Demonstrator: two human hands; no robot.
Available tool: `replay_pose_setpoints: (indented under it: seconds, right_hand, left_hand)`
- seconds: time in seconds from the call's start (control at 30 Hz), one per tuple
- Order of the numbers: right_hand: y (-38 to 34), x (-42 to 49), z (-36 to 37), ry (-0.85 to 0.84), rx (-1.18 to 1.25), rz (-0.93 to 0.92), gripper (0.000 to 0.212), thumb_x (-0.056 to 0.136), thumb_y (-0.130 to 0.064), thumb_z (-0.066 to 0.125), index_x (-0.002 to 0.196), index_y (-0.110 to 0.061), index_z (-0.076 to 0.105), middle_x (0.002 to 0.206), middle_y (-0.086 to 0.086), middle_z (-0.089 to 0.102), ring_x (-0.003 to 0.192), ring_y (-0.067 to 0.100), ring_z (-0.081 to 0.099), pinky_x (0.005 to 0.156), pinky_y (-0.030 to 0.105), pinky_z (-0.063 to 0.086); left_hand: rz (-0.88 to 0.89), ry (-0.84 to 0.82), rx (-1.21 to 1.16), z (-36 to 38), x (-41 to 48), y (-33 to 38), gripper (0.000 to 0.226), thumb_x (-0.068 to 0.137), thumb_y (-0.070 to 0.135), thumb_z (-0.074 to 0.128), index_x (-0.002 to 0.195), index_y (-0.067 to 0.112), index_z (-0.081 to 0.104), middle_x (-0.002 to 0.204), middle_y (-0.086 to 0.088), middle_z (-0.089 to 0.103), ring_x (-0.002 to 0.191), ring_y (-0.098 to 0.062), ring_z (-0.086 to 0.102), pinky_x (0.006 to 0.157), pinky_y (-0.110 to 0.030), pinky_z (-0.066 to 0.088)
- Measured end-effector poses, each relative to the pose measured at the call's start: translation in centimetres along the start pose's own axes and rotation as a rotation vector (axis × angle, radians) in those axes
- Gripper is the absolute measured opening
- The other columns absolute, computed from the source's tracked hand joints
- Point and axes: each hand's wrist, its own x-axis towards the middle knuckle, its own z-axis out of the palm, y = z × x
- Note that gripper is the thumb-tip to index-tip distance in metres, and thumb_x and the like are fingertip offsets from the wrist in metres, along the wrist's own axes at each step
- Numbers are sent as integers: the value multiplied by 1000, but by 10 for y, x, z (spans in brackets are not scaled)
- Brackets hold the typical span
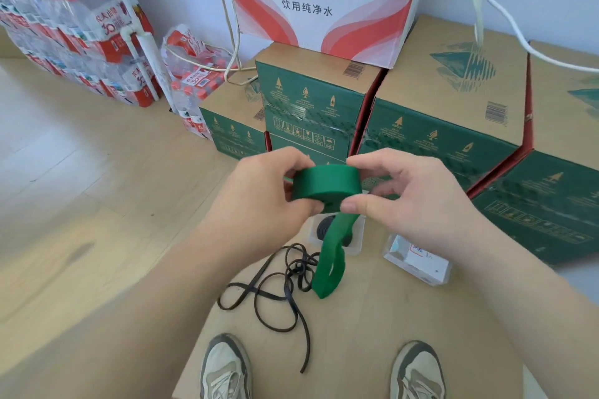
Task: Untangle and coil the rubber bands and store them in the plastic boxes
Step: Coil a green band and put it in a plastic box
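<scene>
Both hands hold a wide green rubber band [325, 183], wound into a coil at chest height. My left hand [259, 194] grips the coil's left side. My right hand [405, 194] pinches its right side and the loose tail [330, 256], which hangs down toward the floor. Below it, a black rubber band [278, 295] lies tangled on a cardboard sheet. Behind the tail, an open clear plastic box [355, 244] holds a coiled black band [324, 227]. A second clear plastic box [418, 261] with a label lies to its right.
Green and brown cartons [447, 100] stand stacked behind the boxes, with a white and red carton [324, 0] on top. Shrink-wrapped water bottle packs [74, 26] fill the left. My two shoes [227, 369] rest at the cardboard sheet's [372, 334] near edge. White cables hang along the wall.
</scene>
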Motion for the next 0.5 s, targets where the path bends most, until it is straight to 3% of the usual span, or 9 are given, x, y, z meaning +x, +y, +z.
replay_pose_setpoints:
  seconds: [0.1,0.3,0.4,0.5]
  right_hand:
    - [6,3,-3,-66,217,-5,42,80,-6,84,114,-28,76,105,-5,78,90,22,76,88,37,62]
    - [5,3,-5,-85,411,-110,43,81,5,79,119,-14,72,106,4,79,101,23,74,92,34,60]
    - [4,2,-5,-21,272,-136,37,86,-2,77,118,-21,72,103,-3,78,96,18,73,90,31,60]
    - [4,0,-1,-29,-94,-163,31,91,-14,74,114,-33,70,101,-18,73,90,4,67,84,23,55]
  left_hand:
    - [-71,-19,-201,-6,-1,-1,33,78,12,87,102,27,71,93,12,76,80,-1,75,78,-25,59]
    - [-111,-89,-517,-6,-1,-3,32,82,4,83,109,16,71,104,0,79,93,-19,77,91,-36,59]
    - [-183,-159,-647,0,-1,-4,31,84,2,80,112,11,70,107,-4,78,97,-22,76,93,-37,58]
    - [-144,-119,-335,10,0,-6,35,80,14,87,107,24,68,103,9,76,94,-9,74,91,-33,57]
